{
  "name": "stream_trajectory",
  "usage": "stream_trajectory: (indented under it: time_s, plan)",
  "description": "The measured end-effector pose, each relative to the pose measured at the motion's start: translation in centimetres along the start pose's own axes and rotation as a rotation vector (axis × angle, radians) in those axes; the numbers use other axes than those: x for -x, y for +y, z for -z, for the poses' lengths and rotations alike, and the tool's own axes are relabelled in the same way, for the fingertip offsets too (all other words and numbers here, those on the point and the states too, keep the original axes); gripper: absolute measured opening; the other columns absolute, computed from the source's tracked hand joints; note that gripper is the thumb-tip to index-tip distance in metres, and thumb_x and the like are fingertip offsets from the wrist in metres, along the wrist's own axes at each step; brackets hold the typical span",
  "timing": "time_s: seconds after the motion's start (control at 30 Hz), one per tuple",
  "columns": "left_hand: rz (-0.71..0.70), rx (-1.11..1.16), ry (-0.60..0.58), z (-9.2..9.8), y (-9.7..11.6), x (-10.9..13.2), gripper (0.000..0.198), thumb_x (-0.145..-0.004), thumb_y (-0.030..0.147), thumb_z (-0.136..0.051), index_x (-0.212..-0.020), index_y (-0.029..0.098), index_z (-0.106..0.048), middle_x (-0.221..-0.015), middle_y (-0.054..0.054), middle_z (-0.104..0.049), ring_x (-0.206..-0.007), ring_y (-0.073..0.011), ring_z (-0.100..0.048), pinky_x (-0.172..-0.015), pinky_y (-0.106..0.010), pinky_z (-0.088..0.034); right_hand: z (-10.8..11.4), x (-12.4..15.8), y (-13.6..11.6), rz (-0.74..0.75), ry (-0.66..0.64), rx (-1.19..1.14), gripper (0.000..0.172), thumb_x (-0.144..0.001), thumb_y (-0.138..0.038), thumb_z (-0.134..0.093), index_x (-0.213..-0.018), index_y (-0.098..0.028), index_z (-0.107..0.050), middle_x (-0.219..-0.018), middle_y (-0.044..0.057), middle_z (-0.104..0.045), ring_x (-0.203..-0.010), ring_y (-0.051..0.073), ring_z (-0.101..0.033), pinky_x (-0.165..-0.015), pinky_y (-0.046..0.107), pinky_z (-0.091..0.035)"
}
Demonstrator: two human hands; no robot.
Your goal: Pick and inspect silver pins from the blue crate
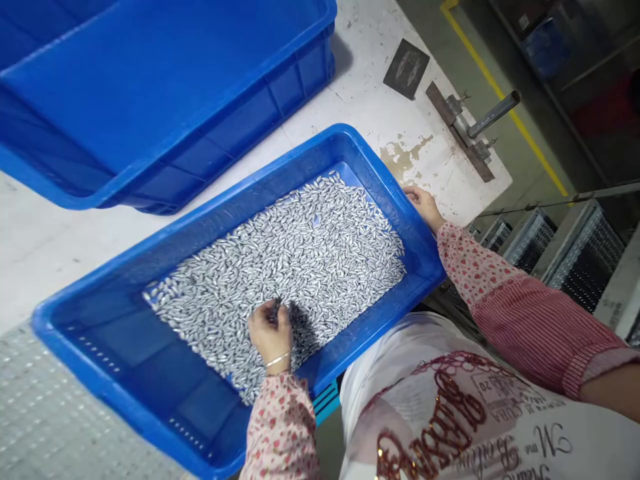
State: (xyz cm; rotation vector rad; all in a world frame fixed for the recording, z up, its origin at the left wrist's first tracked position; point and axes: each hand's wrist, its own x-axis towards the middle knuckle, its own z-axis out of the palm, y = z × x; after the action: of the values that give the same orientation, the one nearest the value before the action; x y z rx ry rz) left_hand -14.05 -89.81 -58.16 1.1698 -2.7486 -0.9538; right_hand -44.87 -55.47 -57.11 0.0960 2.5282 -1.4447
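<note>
A shallow blue tub (295, 170) sits tilted across the view, holding a spread layer of small, silvery, spindle-shaped metal pieces (280, 253). My left hand (271, 335) is inside the tub at the near side of the pieces. Its fingers are curled in a pinch, with a dark spot between them that I cannot make out. Outside the tub's far right end is my right hand (425, 205), its fingers bent against the wall under the rim and partly hidden by it. Both arms wear patterned sleeves.
A deeper blue crate (235, 113) stands behind the tub on the white worktable (370, 100). To the right lie a dark square plate (407, 69) and a metal clamp bar with an upright tube (493, 115). Perforated racks (580, 247) line the right side.
</note>
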Motion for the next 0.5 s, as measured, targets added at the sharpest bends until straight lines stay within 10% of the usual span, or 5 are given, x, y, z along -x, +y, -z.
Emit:
stream_trajectory:
  time_s: [0.23, 0.5]
  plan:
    - [-0.083, -0.218, 0.065, -0.7, 1.0, -0.2, 0.077, -0.087, 0.057, -0.041, -0.142, 0.005, -0.032, -0.152, -0.027, -0.025, -0.143, -0.0363, -0.020, -0.114, -0.054, -0.019, 2.0, 5.3, -3.4, 0.128, -0.039, 0.043, 0.038, -0.086, -0.046, -0.054, -0.111, -0.018, -0.061, -0.107, 0.008, -0.068, -0.099, 0.022, -0.063, -0.090, 0.039, -0.052]
    - [-0.175, -0.280, 0.005, -5.0, 5.8, -2.6, 0.095, -0.085, 0.066, -0.042, -0.148, 0.000, -0.017, -0.154, -0.032, -0.012, -0.146, -0.0387, -0.004, -0.114, -0.060, -0.009, 0.8, 7.3, -3.8, 0.408, -0.090, 0.499, 0.057, -0.087, -0.042, -0.055, -0.136, -0.016, -0.043, -0.129, 0.016, -0.057, -0.116, 0.031, -0.055, -0.101, 0.050, -0.043]
